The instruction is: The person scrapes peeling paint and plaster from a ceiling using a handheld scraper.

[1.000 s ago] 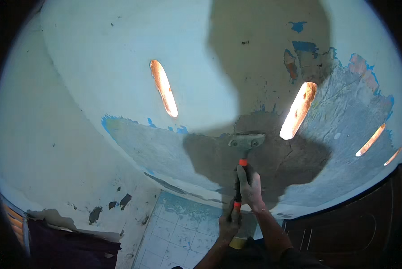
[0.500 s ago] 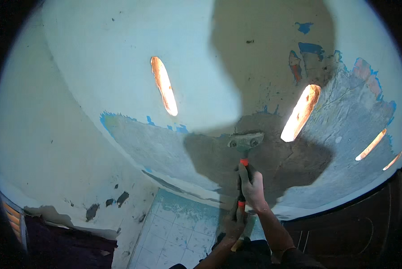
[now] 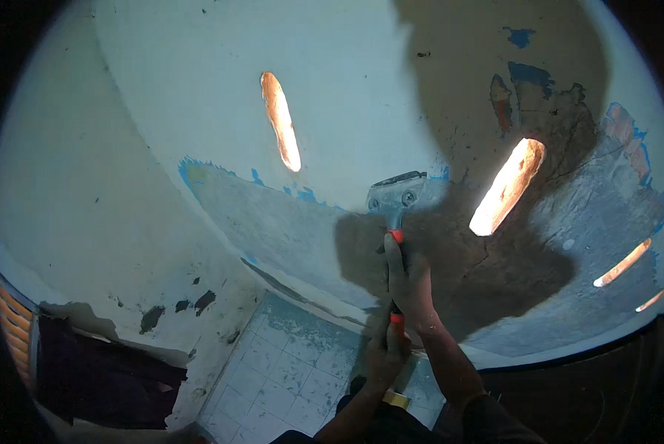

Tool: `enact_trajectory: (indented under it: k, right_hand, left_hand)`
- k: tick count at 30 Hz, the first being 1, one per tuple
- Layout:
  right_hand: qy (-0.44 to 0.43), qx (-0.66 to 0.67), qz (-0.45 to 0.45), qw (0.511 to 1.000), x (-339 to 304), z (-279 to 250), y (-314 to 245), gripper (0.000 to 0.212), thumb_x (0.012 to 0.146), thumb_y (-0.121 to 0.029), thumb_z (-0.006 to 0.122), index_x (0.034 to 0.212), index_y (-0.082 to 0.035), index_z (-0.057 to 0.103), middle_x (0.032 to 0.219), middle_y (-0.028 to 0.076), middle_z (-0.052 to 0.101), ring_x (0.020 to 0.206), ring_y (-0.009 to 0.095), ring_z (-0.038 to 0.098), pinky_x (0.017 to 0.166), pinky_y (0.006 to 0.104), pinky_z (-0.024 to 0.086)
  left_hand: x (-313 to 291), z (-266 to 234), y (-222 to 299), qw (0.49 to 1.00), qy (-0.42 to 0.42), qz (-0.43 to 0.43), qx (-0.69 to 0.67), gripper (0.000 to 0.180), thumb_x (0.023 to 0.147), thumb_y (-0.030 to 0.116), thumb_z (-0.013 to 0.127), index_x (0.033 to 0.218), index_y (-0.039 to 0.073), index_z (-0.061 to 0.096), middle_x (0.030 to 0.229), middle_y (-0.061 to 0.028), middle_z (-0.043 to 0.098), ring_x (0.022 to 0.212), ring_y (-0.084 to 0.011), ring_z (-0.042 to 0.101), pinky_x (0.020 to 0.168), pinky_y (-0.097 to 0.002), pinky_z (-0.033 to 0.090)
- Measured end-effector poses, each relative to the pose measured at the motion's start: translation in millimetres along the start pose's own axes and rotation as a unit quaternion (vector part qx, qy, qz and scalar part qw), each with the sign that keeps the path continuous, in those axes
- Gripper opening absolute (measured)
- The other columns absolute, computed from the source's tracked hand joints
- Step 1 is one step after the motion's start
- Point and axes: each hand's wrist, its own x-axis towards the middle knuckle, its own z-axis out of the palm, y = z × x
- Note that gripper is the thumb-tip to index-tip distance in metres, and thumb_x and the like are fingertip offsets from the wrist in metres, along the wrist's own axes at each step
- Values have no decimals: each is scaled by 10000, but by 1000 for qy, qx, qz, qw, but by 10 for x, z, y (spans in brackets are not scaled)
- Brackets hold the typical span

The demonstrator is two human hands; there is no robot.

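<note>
A long-handled scraper (image 3: 395, 203) with a wide metal head, two bolts and a black-and-red handle is held up against the wall. Its blade lies at the border between the pale paint (image 3: 199, 111) and the bare grey plaster (image 3: 272, 222). My right hand (image 3: 412, 288) is wrapped round the upper handle, just below the red collar. Lower down, my left hand (image 3: 387, 361) grips the handle's red end. Ragged blue paint edges (image 3: 302, 194) run along the border left of the blade. A broad dark shadow covers the wall right of the scraper.
Bright, orange-rimmed elongated patches (image 3: 281, 122) show on the wall. Flakes litter the tiled floor (image 3: 287, 370), and a yellow object (image 3: 396, 400) is near my legs. At lower left are a dark purple cloth-like sheet (image 3: 102, 377) and orange slats (image 3: 14, 322). Something dark brown (image 3: 546, 399) stands at lower right.
The scraper head has moved up the wall, from the bare plaster to the paint border, and tilted slightly. Both hands stay on the handle. My view has shifted a little.
</note>
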Motion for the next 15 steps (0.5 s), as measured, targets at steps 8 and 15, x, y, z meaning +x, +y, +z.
enact_trajectory:
  k: [8, 15]
  right_hand:
    - [41, -77, -84, 993, -110, -93, 359, 303, 934, -243, 559, 888, 52, 606, 606, 103, 541, 573, 122, 494, 564, 328, 453]
    - [47, -115, -62, 990, -68, -134, 400, 357, 949, -291, 552, 781, 22, 593, 570, -18, 477, 509, 51, 421, 448, 258, 339]
  left_hand:
    - [-270, 147, -16, 995, 36, -51, -74, 353, 944, 209, 516, 1205, -27, 547, 668, -113, 568, 588, -153, 580, 525, -301, 462]
    - [-323, 208, 129, 983, 27, -124, -134, 358, 986, 307, 452, 1118, -2, 574, 608, -25, 534, 511, -82, 519, 462, -245, 397]
